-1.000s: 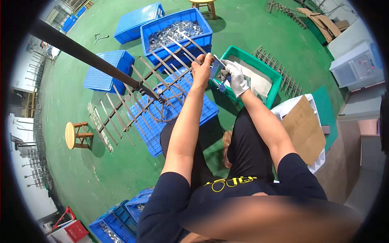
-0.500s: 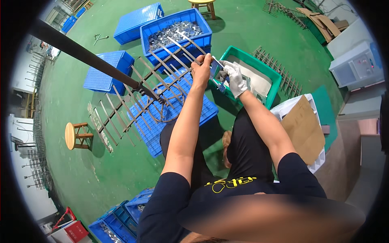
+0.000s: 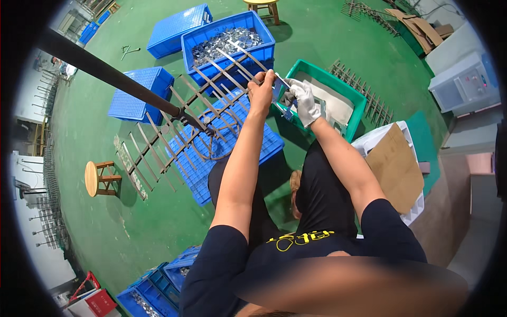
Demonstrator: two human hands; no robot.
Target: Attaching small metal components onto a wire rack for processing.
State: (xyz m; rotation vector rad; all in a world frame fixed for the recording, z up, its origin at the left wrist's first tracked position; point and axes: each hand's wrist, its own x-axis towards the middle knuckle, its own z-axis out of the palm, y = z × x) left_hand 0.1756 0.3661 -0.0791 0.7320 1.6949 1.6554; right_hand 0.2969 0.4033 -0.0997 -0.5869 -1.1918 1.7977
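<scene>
My bare left hand point(image 3: 260, 95) is closed in a pinch at the right end of a metal rack with many crossbars point(image 3: 198, 96). Next to it my right hand point(image 3: 304, 104), in a white glove, has its fingers closed on a shiny bent metal piece point(image 3: 285, 112) whose far edge meets my left fingertips. Whether the piece is hooked on the rack is hidden by my fingers. Both hands are over the left edge of a green bin point(image 3: 360, 108), which holds a pale sheet and some metal pieces. A dark pole point(image 3: 127, 84) joins the rack near its middle.
Under the rack lies an upturned blue crate point(image 3: 198, 182). Beyond it a blue bin point(image 3: 232, 62) holds many small metal parts. A wooden stool point(image 3: 93, 178) stands left; cardboard point(image 3: 397, 171) leans in a white container at right. More racks point(image 3: 364, 90) lie beyond the green bin.
</scene>
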